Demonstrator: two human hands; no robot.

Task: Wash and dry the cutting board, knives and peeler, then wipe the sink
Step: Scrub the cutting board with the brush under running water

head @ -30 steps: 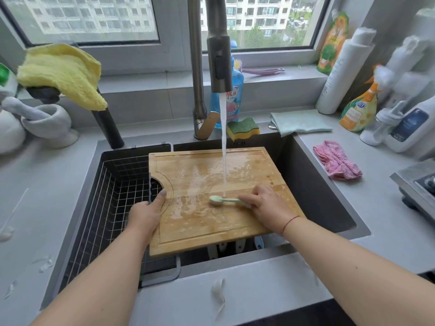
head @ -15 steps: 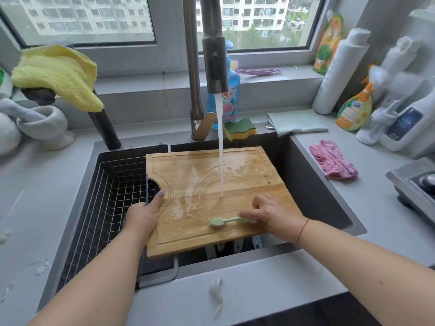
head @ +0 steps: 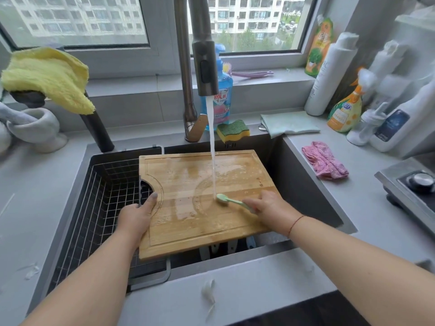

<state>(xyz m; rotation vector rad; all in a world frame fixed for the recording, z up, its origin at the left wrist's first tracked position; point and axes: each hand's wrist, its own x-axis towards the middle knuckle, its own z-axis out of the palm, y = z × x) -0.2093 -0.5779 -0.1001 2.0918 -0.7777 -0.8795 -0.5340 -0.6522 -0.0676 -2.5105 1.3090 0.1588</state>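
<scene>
A wet wooden cutting board lies flat across the dark sink, soapy on top. My left hand grips its left edge at the curved handle cut-out, thumb on top. My right hand holds a light green brush whose head touches the board right under the running water from the faucet. White and blue handles, likely the knives and peeler, poke out beneath the board's near edge.
A wire basket fills the sink's left part. Behind stand a blue soap bottle, a yellow-green sponge, a green cloth and a pink cloth. Bottles crowd the right counter; a yellow cloth hangs left. A stove sits far right.
My right hand has brought the brush back up the board into the water stream after scrubbing nearer the front edge. My left hand keeps its hold on the board.
</scene>
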